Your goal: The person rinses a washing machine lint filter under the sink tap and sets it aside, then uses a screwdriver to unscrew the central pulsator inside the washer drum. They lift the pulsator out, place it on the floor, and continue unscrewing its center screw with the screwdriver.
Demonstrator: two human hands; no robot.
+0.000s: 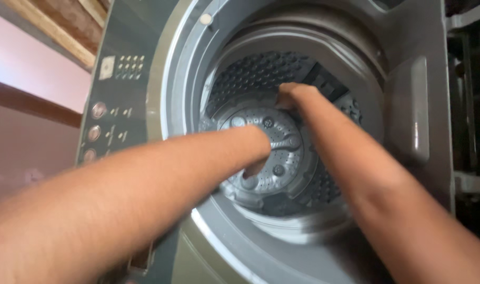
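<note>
Left hand (258,158) and right hand (290,95) deep in upward-opening drum (261,73), on pulsator (266,152), grips unclear

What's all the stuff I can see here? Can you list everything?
Washing machine: one, dark grey, top-loading, fills the view.
Drum: one, grey, perforated, empty apart from the arms.
Agitator plate: one, grey, round, at the drum bottom.
Control panel: one, dark, round buttons, left of the opening.
Wooden boards: brown, top left.
Left hand: down on the agitator plate, fingers blurred.
Right hand: at the plate's far edge, grip unclear.
</note>
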